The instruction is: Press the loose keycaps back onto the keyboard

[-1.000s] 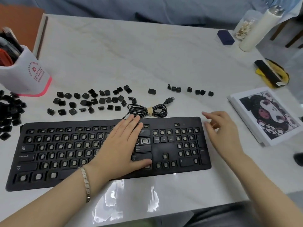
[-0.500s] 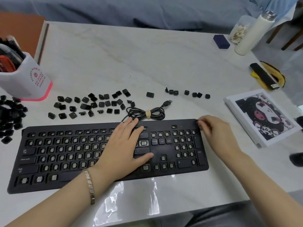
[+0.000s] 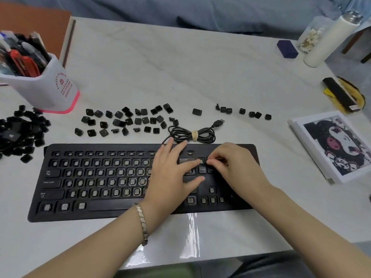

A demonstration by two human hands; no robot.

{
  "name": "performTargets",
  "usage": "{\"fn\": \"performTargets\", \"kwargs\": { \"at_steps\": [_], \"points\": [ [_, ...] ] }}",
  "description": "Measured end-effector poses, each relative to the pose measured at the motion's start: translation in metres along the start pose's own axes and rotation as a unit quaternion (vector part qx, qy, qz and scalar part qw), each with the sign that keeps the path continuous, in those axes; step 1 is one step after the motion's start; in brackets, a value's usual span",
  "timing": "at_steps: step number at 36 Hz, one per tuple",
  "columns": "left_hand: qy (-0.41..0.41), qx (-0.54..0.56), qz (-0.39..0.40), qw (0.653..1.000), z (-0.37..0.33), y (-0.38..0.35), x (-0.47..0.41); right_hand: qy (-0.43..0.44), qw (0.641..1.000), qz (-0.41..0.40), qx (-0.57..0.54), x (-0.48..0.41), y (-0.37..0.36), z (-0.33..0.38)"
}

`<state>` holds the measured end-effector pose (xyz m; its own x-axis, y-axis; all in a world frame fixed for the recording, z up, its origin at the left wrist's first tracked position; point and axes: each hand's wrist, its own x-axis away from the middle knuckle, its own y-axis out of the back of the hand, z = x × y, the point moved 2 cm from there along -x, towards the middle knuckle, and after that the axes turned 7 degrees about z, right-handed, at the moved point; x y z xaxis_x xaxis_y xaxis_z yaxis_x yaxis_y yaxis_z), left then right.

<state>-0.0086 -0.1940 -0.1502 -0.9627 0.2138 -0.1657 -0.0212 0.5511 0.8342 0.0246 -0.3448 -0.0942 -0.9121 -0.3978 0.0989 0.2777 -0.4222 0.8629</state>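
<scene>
Most sockets on keyboard [image 3: 100, 214] bare; only a few wide keys + a couple in nav block look seated. Loose keycaps [image 3: 128, 121] scattered on table [image 3: 180, 67] just behind kbd, short row [image 3: 242, 111] further rt, bigger heap [image 3: 20, 129] far lt near pen cup [image 3: 50, 87]. Coiled cable [image 3: 192, 135] lies at kbd's back edge.

Change: rt hand [image 3: 236, 167] has come in from beside kbd's rt end, where it hung w/ fingers spread, to over nav block. Fingers now curled, thumb + index tips meeting at a top-row socket, right next to lt index tip. Can't tell if a cap sits between them: too small, hidden. Lt hand [image 3: 172, 173] unchanged: flat, fingers straight, palm down on kbd mid-rt, steadying.

Reading: a cap placement at nav block prob. under way; seat + press comes next. Task barely begun, dozens of caps to go. Risk: cap tilted on socket, won't click home.
</scene>
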Motion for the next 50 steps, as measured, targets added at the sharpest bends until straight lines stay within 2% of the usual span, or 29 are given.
{"fn": "performTargets", "kwargs": {
  "at_steps": [18,25,29,32,39,42,46,50],
  "points": [
    [0.017,0.044,-0.040,0.998,0.001,-0.003,-0.003,0.108,0.987,0.011,0.117,-0.001,-0.011,0.003],
    [0.021,0.043,-0.049,0.998,0.001,-0.003,-0.005,0.062,0.991,0.091,0.082,-0.015,-0.002,0.003],
    [0.023,0.039,-0.049,0.998,0.002,-0.004,-0.004,0.079,0.986,0.126,0.069,-0.023,0.003,0.004],
    [0.017,0.040,-0.055,0.998,0.002,-0.005,-0.004,0.090,0.985,0.122,0.086,-0.021,0.000,0.002],
    [0.003,0.044,-0.077,0.996,0.003,-0.006,-0.003,0.096,0.991,0.015,0.089,-0.003,-0.013,0.004],
    [-0.004,0.041,-0.085,0.995,0.003,-0.007,-0.003,0.098,0.991,0.000,0.087,0.001,-0.017,0.004],
    [-0.003,0.037,-0.096,0.995,0.005,-0.008,-0.002,0.058,0.997,0.021,0.049,-0.005,-0.011,0.003],
    [0.000,0.037,-0.101,0.994,0.005,-0.009,-0.002,0.036,0.995,0.088,0.040,-0.020,-0.002,0.001]
  ]
}}
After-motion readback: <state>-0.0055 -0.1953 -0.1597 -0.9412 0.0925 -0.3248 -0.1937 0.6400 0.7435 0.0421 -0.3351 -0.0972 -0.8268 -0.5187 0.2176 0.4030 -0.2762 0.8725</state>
